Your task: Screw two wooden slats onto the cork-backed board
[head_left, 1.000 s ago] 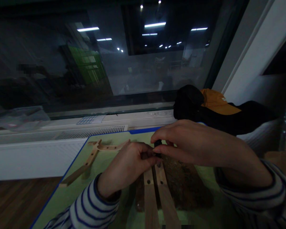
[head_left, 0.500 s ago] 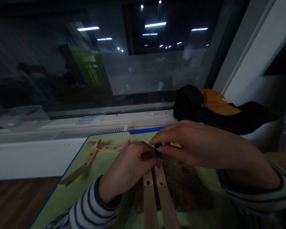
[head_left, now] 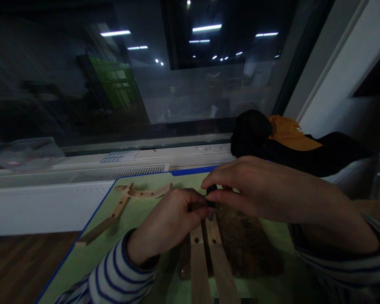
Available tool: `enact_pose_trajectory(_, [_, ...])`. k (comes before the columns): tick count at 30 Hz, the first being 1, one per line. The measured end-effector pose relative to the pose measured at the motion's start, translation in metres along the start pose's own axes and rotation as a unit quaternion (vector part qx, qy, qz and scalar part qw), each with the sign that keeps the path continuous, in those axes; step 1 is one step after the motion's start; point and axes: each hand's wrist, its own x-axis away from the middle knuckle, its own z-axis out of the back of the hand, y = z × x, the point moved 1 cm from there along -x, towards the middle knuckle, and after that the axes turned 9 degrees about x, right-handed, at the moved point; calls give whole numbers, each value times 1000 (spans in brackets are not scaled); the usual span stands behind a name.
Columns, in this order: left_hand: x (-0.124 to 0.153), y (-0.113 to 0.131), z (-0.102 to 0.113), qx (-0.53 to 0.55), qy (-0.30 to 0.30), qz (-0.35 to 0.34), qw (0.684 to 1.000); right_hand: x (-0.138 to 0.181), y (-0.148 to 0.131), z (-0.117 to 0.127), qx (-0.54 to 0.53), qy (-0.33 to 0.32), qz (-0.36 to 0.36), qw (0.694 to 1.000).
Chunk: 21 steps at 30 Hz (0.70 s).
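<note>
Two pale wooden pieces with dark holes, the left strip [head_left: 197, 257] and the right strip [head_left: 220, 257], lie side by side on a brown board [head_left: 250, 245]. A small black knob-like piece [head_left: 211, 190] stands upright over the far part of the right strip; its exact kind is unclear. My right hand [head_left: 250, 185] pinches its top between thumb and fingers. Lower down, the closed thumb and fingers of my left hand [head_left: 174, 219] steady it close to the wood. A small metallic bit [head_left: 210, 218] shows just under the left fingertips. My hands partly hide the strips' far ends.
A joined wooden frame [head_left: 122, 202] with holes lies on the blue-edged, yellow-green table [head_left: 91, 270] at left. Beyond are a radiator [head_left: 50, 207] and windowsill. Black clothing [head_left: 250, 135] and an orange cap [head_left: 294, 135] lie at back right; a clear plastic container [head_left: 28, 154] sits at left.
My right fingers have shifted slightly on the black piece. Both hands stay in nearly the same place, and the view has tilted a little.
</note>
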Motion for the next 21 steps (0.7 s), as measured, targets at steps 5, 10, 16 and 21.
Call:
enact_pose_trajectory(5, [0, 0, 0, -10, -11, 6, 1000, 1, 0, 0, 6, -5, -1, 1000])
enact_pose_trajectory(10, [1, 0, 2, -8, -4, 2, 1000, 0, -2, 2, 1, -11, 8, 1000])
enact_pose_trajectory(16, [0, 0, 3, 27, 4, -16, 999, -3, -3, 1, -32, -26, 26, 999])
enact_pose_trajectory(21, [1, -2, 2, -7, 53, -38, 998, -3, 0, 0, -21, -19, 30, 999])
